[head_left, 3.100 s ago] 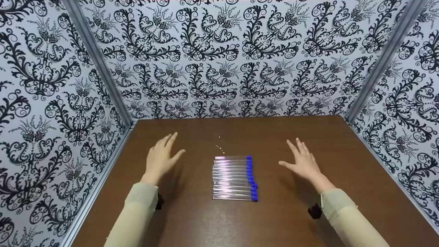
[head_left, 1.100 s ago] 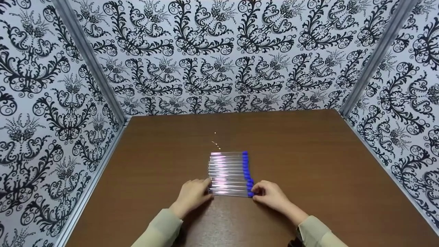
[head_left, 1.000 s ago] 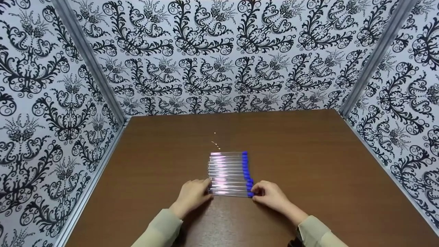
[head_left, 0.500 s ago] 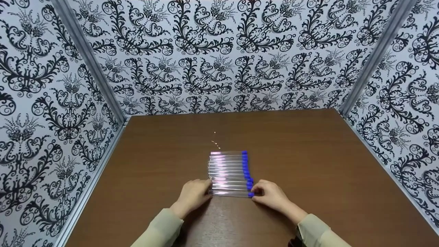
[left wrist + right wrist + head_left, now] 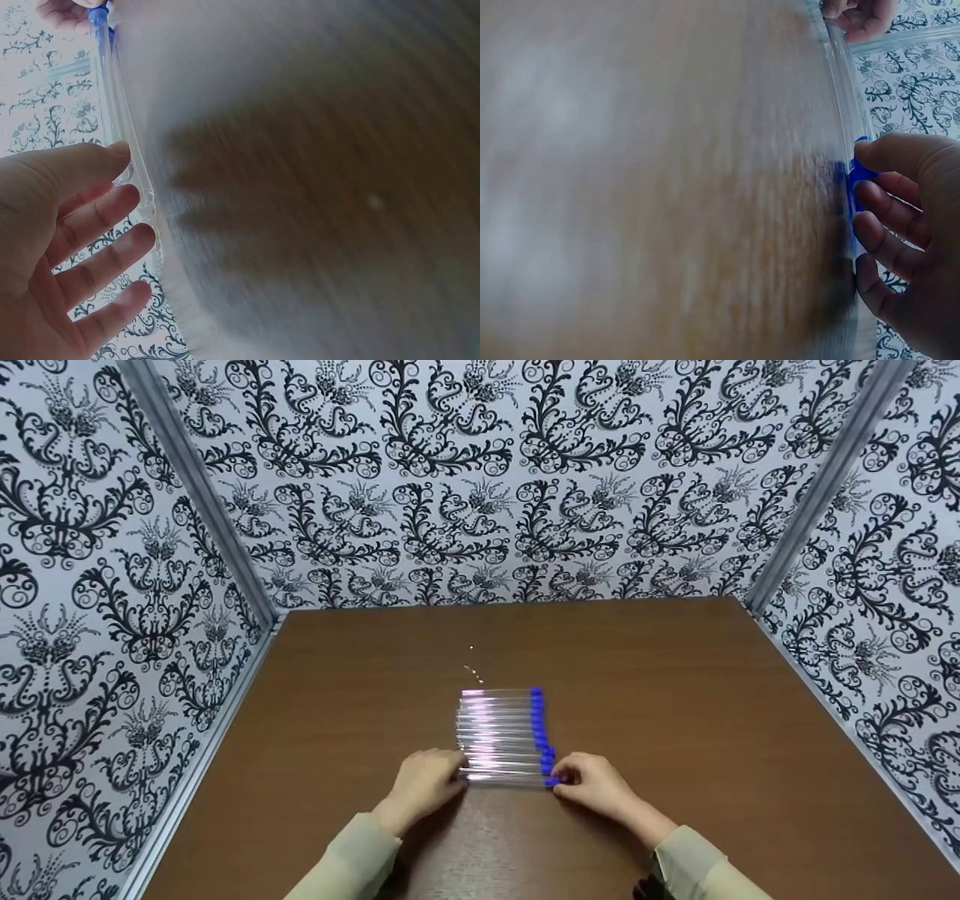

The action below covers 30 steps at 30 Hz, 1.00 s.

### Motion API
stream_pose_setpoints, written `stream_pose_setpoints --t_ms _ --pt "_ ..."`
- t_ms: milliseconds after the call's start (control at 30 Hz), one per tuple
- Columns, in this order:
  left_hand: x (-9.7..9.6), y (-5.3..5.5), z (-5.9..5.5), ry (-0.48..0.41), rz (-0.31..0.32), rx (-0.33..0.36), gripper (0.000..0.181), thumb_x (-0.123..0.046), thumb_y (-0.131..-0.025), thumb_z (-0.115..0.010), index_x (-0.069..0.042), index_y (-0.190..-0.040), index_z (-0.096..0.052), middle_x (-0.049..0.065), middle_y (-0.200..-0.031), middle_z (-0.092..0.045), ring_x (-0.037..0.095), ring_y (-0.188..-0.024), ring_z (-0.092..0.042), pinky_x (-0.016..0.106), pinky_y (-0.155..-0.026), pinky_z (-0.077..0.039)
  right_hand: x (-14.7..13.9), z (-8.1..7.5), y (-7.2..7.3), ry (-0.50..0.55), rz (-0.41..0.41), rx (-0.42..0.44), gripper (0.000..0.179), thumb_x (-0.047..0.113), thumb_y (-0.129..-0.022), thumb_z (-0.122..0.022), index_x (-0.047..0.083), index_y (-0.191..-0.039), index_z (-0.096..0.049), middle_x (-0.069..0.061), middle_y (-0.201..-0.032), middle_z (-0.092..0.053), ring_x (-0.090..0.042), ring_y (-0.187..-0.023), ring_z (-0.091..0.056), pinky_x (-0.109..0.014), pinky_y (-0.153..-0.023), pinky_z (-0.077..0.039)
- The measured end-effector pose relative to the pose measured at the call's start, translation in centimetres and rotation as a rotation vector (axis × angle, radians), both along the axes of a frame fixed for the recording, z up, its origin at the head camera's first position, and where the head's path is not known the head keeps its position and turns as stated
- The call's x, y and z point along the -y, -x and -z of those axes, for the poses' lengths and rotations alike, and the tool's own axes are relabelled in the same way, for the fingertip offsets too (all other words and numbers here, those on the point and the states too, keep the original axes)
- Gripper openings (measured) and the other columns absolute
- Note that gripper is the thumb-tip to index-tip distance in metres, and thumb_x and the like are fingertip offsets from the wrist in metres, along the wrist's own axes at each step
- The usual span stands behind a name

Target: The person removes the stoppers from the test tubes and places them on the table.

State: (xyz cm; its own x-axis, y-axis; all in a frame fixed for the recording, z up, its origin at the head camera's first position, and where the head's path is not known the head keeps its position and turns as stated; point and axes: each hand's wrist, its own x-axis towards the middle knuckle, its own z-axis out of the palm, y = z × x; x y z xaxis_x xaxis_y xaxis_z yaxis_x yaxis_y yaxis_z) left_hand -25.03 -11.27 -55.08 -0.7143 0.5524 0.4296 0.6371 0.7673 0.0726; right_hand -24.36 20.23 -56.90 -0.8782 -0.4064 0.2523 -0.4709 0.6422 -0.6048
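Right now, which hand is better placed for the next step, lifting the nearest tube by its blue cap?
Probably the right hand: it pinches the blue cap. The left hand holds the clear end of the nearest tube, away from that cap.

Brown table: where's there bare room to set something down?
The table is bare beyond the right hand, from the blue caps to the right wall, and beyond the left hand, from the clear tubes to the left wall. Crowded: the nearest tube, between both hands.
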Motion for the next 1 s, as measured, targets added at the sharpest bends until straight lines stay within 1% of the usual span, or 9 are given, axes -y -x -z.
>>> stream_pose_setpoints --t_ms 200,333,433,567,633,700,767,833,1000 --pt "0.0 -0.1 -0.5 0.009 -0.014 0.054 0.011 -0.019 -0.076 -0.075 -0.018 -0.079 -0.064 -0.008 -0.075 -0.062 0.016 -0.068 -0.062 0.035 -0.057 -0.047 -0.1 -0.6 0.1 0.034 -0.029 0.027 0.014 0.011 -0.078 -0.077 0.01 -0.09 -0.071 0.008 -0.08 -0.059 -0.011 -0.071 -0.055 -0.026 -0.062 -0.045" --pt "0.1 0.0 -1.0 -0.001 -0.016 0.057 0.01 -0.019 -0.077 -0.074 -0.018 -0.081 -0.066 -0.009 -0.076 -0.062 0.016 -0.071 -0.062 0.036 -0.061 -0.049 -0.1 -1.2 0.2 0.062 -0.038 0.015 0.014 0.009 -0.079 -0.076 0.009 -0.092 -0.071 0.006 -0.08 -0.059 -0.011 -0.07 -0.056 -0.026 -0.062 -0.046" --pt "0.1 0.2 -1.3 -0.01 -0.025 0.042 0.009 -0.019 -0.077 -0.072 -0.017 -0.084 -0.067 -0.008 -0.078 -0.062 0.016 -0.072 -0.061 0.035 -0.061 -0.049 -0.1 -1.4 0.5 0.074 -0.034 -0.003 0.015 0.008 -0.078 -0.076 0.008 -0.092 -0.071 0.005 -0.087 -0.06 -0.01 -0.075 -0.059 -0.027 -0.066 -0.049" --pt "0.1 0.4 -1.8 -0.039 -0.028 0.016 0.009 -0.017 -0.078 -0.07 -0.016 -0.086 -0.067 -0.008 -0.079 -0.062 0.016 -0.071 -0.059 0.034 -0.06 -0.049 -0.1 -2.0 0.8 0.085 -0.016 -0.03 0.015 0.008 -0.078 -0.077 0.007 -0.092 -0.071 0.004 -0.098 -0.062 -0.014 -0.085 -0.062 -0.032 -0.075 -0.051" --pt "0.0 0.6 -2.1 -0.051 -0.029 -0.003 0.009 -0.017 -0.078 -0.07 -0.016 -0.086 -0.066 -0.008 -0.079 -0.063 0.017 -0.071 -0.06 0.035 -0.061 -0.05 -0.1 -2.5 1.0 0.079 0.001 -0.033 0.016 0.009 -0.079 -0.077 0.007 -0.093 -0.071 0.003 -0.096 -0.064 -0.015 -0.083 -0.061 -0.032 -0.074 -0.05" --pt "-0.1 0.8 -2.4 -0.064 -0.028 -0.029 0.011 -0.016 -0.078 -0.071 -0.016 -0.089 -0.067 -0.007 -0.078 -0.063 0.018 -0.071 -0.061 0.036 -0.062 -0.051 0.0 -3.0 1.2 0.083 0.014 -0.015 0.016 0.009 -0.079 -0.076 0.006 -0.094 -0.07 0.003 -0.09 -0.065 -0.014 -0.078 -0.06 -0.031 -0.07 -0.05" --pt "-0.2 1.1 -2.7 -0.075 -0.028 -0.057 0.014 -0.015 -0.078 -0.071 -0.015 -0.091 -0.067 -0.005 -0.078 -0.063 0.02 -0.072 -0.061 0.037 -0.063 -0.051 0.0 -3.5 1.5 0.092 0.027 0.004 0.016 0.009 -0.08 -0.075 0.005 -0.095 -0.07 0.004 -0.083 -0.065 -0.011 -0.072 -0.059 -0.028 -0.065 -0.049" --pt "-0.3 1.6 -3.0 -0.089 -0.027 -0.079 0.017 -0.014 -0.077 -0.071 -0.015 -0.094 -0.068 -0.004 -0.078 -0.062 0.021 -0.073 -0.061 0.037 -0.064 -0.051 0.1 -3.8 1.8 0.11 0.039 0.008 0.016 0.008 -0.08 -0.074 0.004 -0.095 -0.07 0.005 -0.08 -0.065 -0.01 -0.07 -0.059 -0.027 -0.063 -0.049" --pt "-0.5 2.5 -3.7 -0.114 -0.04 -0.099 0.021 -0.014 -0.077 -0.071 -0.015 -0.098 -0.069 -0.003 -0.081 -0.063 0.022 -0.075 -0.061 0.037 -0.064 -0.051 0.3 -4.7 2.6 0.132 0.031 -0.029 0.017 0.005 -0.08 -0.073 0.002 -0.097 -0.07 -0.003 -0.083 -0.069 -0.011 -0.07 -0.06 -0.027 -0.062 -0.05"
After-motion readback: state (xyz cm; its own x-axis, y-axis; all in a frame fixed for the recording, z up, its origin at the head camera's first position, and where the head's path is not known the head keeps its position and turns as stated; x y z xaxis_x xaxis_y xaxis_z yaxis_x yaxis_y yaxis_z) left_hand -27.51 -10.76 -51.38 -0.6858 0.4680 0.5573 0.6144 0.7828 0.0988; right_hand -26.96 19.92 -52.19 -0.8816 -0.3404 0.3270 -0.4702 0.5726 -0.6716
